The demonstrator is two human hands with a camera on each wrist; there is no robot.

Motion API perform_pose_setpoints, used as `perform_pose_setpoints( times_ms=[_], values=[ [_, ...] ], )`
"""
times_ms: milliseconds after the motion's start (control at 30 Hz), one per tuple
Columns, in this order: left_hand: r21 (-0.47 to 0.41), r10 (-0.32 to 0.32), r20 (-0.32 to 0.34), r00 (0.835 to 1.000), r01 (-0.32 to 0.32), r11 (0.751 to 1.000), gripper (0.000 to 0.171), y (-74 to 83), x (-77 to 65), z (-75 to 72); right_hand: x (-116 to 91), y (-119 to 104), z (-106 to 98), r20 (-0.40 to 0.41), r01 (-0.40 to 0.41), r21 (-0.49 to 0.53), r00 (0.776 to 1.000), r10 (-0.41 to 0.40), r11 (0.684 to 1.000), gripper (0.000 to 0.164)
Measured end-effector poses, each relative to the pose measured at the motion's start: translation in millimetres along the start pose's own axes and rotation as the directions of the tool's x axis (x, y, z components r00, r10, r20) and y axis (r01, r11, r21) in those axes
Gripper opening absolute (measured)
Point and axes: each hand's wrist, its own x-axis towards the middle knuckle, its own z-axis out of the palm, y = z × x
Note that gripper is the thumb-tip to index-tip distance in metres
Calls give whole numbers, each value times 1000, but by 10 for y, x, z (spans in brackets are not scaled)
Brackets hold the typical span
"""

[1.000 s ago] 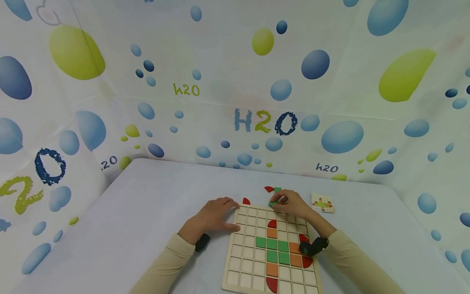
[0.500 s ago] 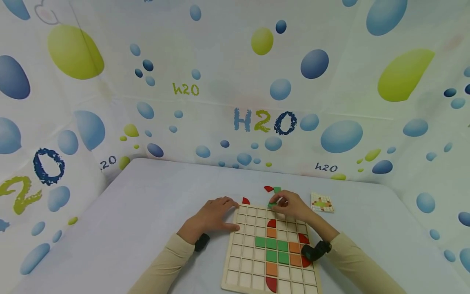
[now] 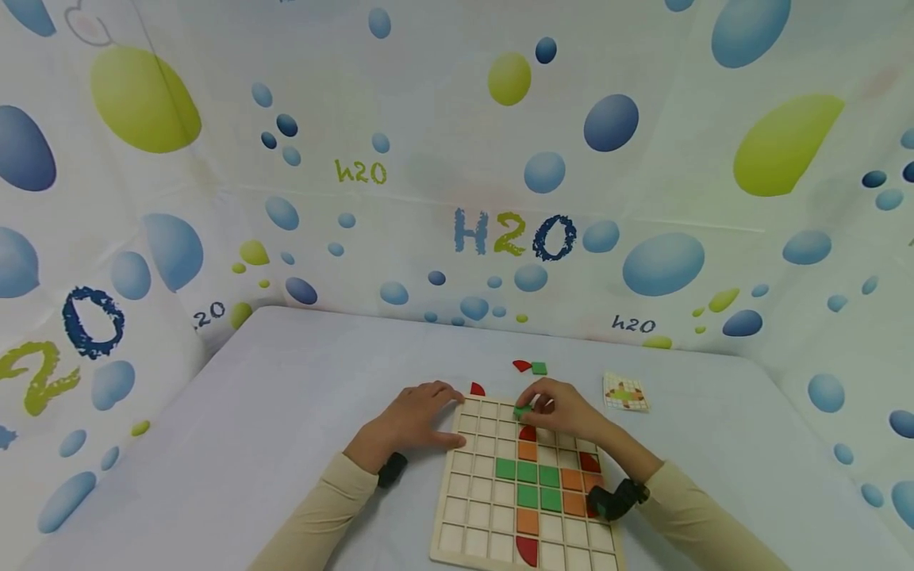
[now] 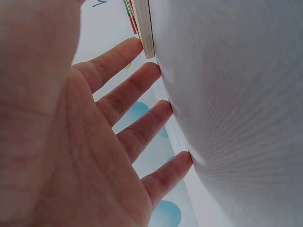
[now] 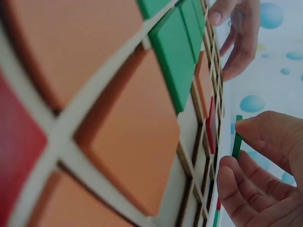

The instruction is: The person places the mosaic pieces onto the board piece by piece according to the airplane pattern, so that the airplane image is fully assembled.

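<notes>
My right hand pinches a thin green square tile between thumb and fingers, over the far side of a wooden grid board. At the board's left edge my left hand rests with fingers spread. In the left wrist view its index fingertip touches the board's corner, and the other fingertips meet the white cloth. Set in the grid are several green squares, orange squares and red rounded pieces. One red piece lies just in front of the pinched tile.
Past the board's far edge lie a red rounded piece, another red piece and a loose green square. A small pattern card sits to the right. A printed curtain stands behind the table.
My right hand has moved slightly left and nearer, bringing the green tile from the board's far edge to over its far rows. The left hand stays in place.
</notes>
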Motion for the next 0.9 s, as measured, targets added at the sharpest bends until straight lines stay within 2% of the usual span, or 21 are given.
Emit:
perform_pose_setpoints(
  times_ms=[100, 267, 600, 900],
  values=[
    [-3, 4, -4, 1000, -4, 1000, 58, 3, -6, -9, -12, -36, 3, 18, -1, 7, 1000, 1, 1000, 15],
    [-3, 4, -8, 1000, -4, 1000, 58, 0, 0, -10, -44, -118, 30, 69, -49, 14, 996, 48, 999, 14],
    [3, 3, -8, 1000, -3, 1000, 59, -13, 8, -1, -94, -237, 125, 144, -65, 69, 988, 54, 995, 14],
    [1, 5, -6, 1000, -5, 1000, 59, -14, 12, 1, -122, -339, 176, 209, 7, 97, 978, -27, 995, 10]
  ],
)
